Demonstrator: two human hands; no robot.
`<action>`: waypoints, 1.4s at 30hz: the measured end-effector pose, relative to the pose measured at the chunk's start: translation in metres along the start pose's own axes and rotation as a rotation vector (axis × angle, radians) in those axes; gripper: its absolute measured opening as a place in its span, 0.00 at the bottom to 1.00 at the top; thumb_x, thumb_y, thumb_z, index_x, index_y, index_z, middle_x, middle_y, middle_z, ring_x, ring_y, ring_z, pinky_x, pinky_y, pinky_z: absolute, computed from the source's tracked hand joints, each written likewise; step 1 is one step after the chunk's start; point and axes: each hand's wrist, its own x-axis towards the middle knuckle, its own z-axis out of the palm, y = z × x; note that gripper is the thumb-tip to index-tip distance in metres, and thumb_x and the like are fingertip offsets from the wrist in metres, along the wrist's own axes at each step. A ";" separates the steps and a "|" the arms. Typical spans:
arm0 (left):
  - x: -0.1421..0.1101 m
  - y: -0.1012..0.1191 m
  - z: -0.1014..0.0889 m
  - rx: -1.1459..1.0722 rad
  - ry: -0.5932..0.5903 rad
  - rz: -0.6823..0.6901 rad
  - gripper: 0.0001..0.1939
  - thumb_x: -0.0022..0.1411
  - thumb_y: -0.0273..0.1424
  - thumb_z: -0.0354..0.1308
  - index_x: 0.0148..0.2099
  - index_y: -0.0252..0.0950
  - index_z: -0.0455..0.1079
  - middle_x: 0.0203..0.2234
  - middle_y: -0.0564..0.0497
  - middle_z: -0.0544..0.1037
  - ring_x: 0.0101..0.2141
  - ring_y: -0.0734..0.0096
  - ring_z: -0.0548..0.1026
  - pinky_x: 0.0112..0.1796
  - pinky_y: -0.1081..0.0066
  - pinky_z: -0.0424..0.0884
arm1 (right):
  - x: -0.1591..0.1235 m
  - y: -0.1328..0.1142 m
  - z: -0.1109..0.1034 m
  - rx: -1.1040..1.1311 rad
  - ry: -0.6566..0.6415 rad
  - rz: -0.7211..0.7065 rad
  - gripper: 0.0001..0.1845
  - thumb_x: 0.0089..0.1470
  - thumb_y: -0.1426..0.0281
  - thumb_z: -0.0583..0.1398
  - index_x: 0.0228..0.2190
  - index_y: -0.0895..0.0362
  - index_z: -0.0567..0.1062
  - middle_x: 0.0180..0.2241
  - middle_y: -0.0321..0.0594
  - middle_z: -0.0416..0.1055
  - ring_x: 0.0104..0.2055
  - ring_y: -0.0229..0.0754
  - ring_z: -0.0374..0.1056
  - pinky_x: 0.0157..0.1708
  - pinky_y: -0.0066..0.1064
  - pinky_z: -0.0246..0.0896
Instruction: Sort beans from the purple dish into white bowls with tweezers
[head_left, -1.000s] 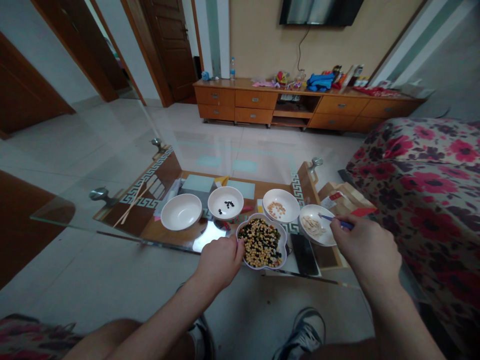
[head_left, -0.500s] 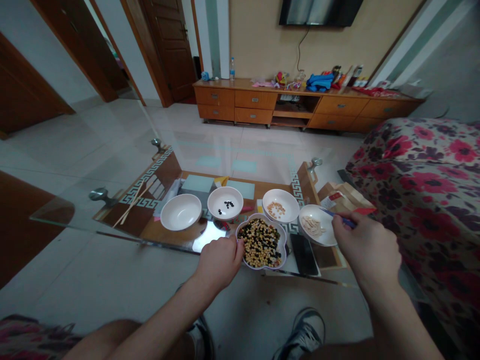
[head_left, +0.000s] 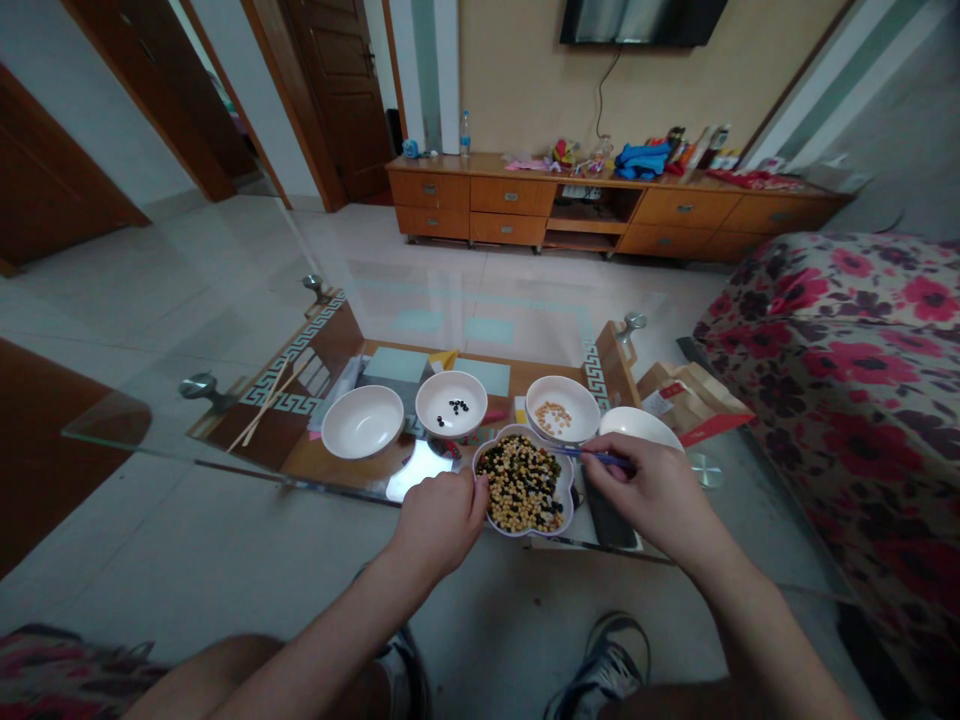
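Observation:
A flower-shaped bowl (head_left: 568, 512) holds a mix of yellow, dark and green beans near the glass table's front edge. My left hand (head_left: 441, 522) is closed against its left rim. My right hand (head_left: 651, 492) pinches blue tweezers (head_left: 592, 456), their tips over the right side of the mixed beans. Behind stand white bowls: an empty one (head_left: 363, 421), one with a few black beans (head_left: 451, 402), one with yellow beans (head_left: 562, 408), and one at the right (head_left: 637, 424) partly hidden by my right hand.
A dark phone (head_left: 604, 510) lies right of the mixed bowl. A brown paper bag (head_left: 690, 400) sits beyond the table's right end. Chopsticks (head_left: 266, 402) lie on the shelf under the glass table (head_left: 225, 340). A floral sofa (head_left: 847, 380) is at the right, a wooden cabinet (head_left: 600, 215) far back.
My right hand has moved left with the tweezers, from over the rightmost white bowl to the mixed bean bowl. My left hand has stayed at the rim.

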 end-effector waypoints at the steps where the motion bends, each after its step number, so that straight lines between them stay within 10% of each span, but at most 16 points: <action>1: 0.000 0.000 0.000 0.001 0.000 0.000 0.28 0.75 0.42 0.36 0.44 0.35 0.76 0.36 0.41 0.83 0.38 0.53 0.82 0.39 0.59 0.74 | 0.000 0.001 0.002 0.005 -0.044 -0.011 0.15 0.58 0.62 0.59 0.34 0.56 0.83 0.19 0.35 0.71 0.21 0.38 0.64 0.24 0.29 0.54; 12: 0.000 0.001 0.000 0.006 -0.008 -0.007 0.27 0.75 0.42 0.37 0.45 0.34 0.75 0.37 0.40 0.83 0.38 0.54 0.82 0.39 0.60 0.74 | -0.001 0.003 0.008 -0.016 -0.300 0.018 0.11 0.52 0.67 0.59 0.28 0.56 0.82 0.18 0.34 0.69 0.20 0.37 0.60 0.23 0.29 0.51; 42: 0.000 0.001 0.001 0.014 0.003 0.002 0.27 0.75 0.41 0.36 0.45 0.35 0.76 0.36 0.41 0.83 0.37 0.52 0.82 0.38 0.58 0.74 | -0.003 0.010 0.010 0.004 -0.433 0.015 0.11 0.52 0.69 0.59 0.30 0.56 0.83 0.19 0.33 0.68 0.21 0.36 0.57 0.23 0.28 0.50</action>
